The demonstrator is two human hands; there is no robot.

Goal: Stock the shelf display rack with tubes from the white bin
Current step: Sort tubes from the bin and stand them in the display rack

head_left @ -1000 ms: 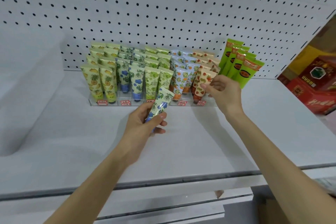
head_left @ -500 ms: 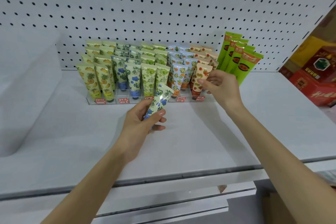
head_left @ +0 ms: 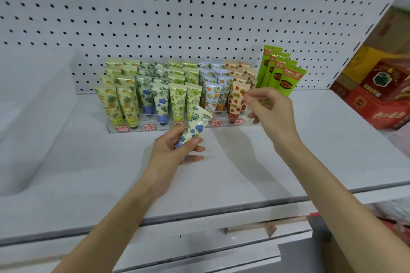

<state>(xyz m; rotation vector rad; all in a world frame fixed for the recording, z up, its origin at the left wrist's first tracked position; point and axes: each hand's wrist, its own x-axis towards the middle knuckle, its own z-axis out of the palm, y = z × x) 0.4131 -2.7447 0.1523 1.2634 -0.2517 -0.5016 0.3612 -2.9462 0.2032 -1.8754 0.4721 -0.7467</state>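
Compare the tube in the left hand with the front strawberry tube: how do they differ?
The left-hand tube shows blue flowers; the strawberry tube, red berries. The left-hand tube is tilted, held by the left hand before the rack; the strawberry tube stands upright in it, right hand pinching its top. Same shape.

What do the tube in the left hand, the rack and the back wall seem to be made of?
Tube: probably soft glossy plastic; a light glint shows on it. Rack: likely clear acrylic; the shelf shows through. Back wall: seemingly white-painted matte metal, punched with regular holes.
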